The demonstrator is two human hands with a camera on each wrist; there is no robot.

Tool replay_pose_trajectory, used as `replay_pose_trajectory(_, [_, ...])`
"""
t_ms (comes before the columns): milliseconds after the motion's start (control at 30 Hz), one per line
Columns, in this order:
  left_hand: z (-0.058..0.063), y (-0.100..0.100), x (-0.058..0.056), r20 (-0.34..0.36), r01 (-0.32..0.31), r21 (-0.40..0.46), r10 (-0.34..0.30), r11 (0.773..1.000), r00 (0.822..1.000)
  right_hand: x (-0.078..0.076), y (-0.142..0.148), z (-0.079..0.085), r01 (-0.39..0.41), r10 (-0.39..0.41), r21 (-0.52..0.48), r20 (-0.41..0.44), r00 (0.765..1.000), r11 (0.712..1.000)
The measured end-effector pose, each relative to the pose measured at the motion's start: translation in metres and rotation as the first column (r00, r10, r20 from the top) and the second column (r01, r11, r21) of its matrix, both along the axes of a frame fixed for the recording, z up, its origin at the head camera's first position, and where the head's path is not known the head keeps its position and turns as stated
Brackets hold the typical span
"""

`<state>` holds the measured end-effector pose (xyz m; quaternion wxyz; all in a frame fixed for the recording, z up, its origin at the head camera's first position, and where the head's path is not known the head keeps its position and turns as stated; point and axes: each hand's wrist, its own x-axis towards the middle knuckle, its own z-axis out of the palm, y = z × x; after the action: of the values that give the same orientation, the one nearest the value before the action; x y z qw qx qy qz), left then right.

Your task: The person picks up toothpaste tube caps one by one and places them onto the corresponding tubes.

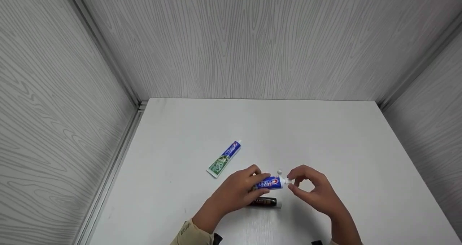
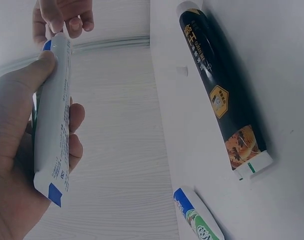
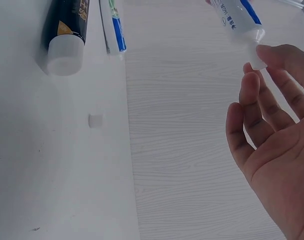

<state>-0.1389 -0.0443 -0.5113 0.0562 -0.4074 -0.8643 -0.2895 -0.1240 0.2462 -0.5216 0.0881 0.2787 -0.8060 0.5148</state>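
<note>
My left hand (image 1: 236, 189) grips a blue and white toothpaste tube (image 1: 270, 183) above the table, its nozzle end pointing right. In the left wrist view, the white printed back of that tube (image 2: 54, 120) faces the camera, with fingers wrapped round it. The thumb and fingertips of my right hand (image 1: 312, 185) pinch the white cap (image 3: 256, 57) at the tube's end. Below the left hand lies a black toothpaste tube (image 2: 224, 95) with a whitish cap, partly hidden in the head view. A small white cap (image 3: 95, 120) lies loose on the table.
Farther back and to the left, a green and blue toothpaste tube (image 1: 224, 159) lies slanted on the white table (image 1: 306, 129). Wood-grain panels (image 1: 234, 43) stand behind the table and along both sides.
</note>
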Motion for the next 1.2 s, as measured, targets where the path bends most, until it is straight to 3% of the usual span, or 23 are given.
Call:
replay_pose_trajectory(200, [-0.0024, -0.0014, 0.0001, -0.005, 0.002, 0.0, -0.002, 1.0, 1.0, -0.002, -0.0017, -0.0009, -0.002, 0.002, 0.011, 0.018, 1.0, 1.0])
replay_pose_trajectory(500, [-0.0018, -0.002, 0.0009, 0.0, 0.002, 0.004, -0.002, 1.0, 1.0, -0.0021, -0.0032, 0.0017, 0.077, -0.089, 0.105, 0.115, 0.989, 0.991])
replay_pose_trajectory(733, [-0.0008, -0.0003, 0.0013, 0.012, 0.009, -0.004, -0.009, 1.0, 1.0, -0.0027, -0.0034, 0.0011, 0.106, -0.128, 0.122, 0.183, 0.975, 0.987])
replay_pose_trajectory(1200, [-0.0002, 0.0026, 0.0011, 0.018, 0.023, 0.01, -0.023, 1.0, 1.0, -0.0008, 0.0033, 0.0008, 0.078, -0.086, 0.052, 0.164, 0.983, 0.996])
